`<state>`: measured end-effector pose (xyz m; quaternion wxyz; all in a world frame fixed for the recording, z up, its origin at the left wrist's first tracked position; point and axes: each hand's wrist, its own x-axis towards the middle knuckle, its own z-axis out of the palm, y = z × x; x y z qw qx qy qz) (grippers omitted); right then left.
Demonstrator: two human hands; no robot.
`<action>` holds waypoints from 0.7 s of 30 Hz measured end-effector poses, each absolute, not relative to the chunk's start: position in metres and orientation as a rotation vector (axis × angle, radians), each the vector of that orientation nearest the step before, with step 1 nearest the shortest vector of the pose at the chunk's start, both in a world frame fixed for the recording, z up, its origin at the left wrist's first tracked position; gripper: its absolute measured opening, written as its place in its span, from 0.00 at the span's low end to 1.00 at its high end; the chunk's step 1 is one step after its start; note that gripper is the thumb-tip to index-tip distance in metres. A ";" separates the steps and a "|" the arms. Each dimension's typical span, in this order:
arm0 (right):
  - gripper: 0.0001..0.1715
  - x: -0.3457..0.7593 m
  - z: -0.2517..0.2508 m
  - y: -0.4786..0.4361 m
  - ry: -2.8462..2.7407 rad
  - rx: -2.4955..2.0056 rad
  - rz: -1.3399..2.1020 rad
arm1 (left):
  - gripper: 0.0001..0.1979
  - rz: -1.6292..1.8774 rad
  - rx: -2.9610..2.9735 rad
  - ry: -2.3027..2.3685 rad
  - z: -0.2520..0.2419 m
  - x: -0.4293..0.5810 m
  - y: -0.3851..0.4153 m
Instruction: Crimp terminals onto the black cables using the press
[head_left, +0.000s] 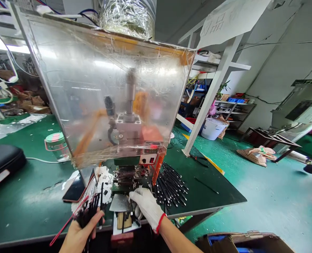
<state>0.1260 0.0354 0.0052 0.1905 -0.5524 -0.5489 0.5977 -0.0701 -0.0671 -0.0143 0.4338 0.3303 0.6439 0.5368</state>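
Workstation check, all positions taken from the clear plastic guard [105, 95] of the bench press.

Left hand [79, 232]: bare, below and left of the guard's lower edge. Fingers [98, 217] closed around a bundle of thin black rods [88, 212], firmly gripped against the palm. Rod tips fanned upward toward the guard, bundle roughly upright with a slight tilt. One red rod [66, 222] within the grip, long axis slanting down and left past the hand.

Right hand [145, 207]: white cotton glove, red band at the wrist, directly below the guard. Fingers pressed together and curved downward, not spread. Apparent contact with the edge of a small steel plate [119, 203]; anything pinched inside the glove impossible to tell.

Right hand nearer than the left to the press base [126, 175], and also nearer to the loose pile of black rods with white marks [170, 184], just right of the base on the green bench mat [31, 211]. Rods in that pile unbundled, fanned, lying roughly diagonal.

Below the guard, beside the left hand: dark smartphone [74, 188] on the mat. Under the right hand: brass-coloured block [124, 220] on a white card [126, 229].
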 end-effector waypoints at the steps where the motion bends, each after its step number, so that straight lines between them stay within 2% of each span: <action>1: 0.11 0.125 0.001 0.038 -1.507 -1.516 1.720 | 0.25 1.343 0.803 1.597 -0.014 -0.071 -0.068; 16: 0.13 0.120 -0.003 0.045 -1.385 -1.427 1.843 | 0.28 1.489 0.651 1.571 -0.002 -0.055 -0.069; 21: 0.13 0.125 0.027 0.036 -1.551 -1.535 1.505 | 0.28 1.364 0.689 1.541 -0.011 -0.060 -0.065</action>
